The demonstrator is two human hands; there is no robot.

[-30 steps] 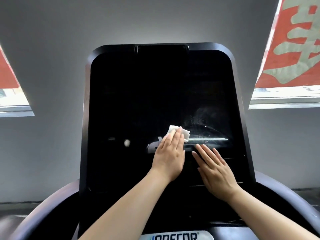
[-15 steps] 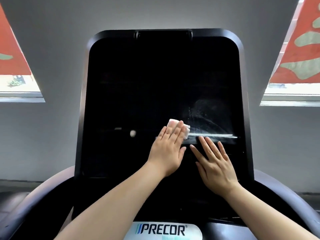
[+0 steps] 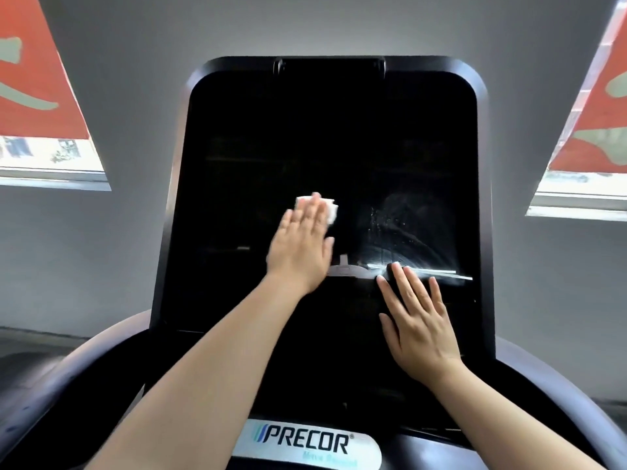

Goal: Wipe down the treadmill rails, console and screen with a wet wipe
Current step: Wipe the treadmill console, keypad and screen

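The left hand [image 3: 300, 245] presses a white wipe [image 3: 330, 207] flat-fingered against the middle of the dark screen [image 3: 332, 147] (wet streaks show to its right). The right hand [image 3: 419, 320] rests on the screen's lower right, fingers straight and spread, holding nothing.

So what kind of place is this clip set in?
Probably a gym: a treadmill screen above a Precor badge, curved rails either side, and windows with red banners.

Both arms reach forward; left hand [image 3: 300, 244] flat with fingers together, right hand [image 3: 419, 317] flat, fingers slightly spread.
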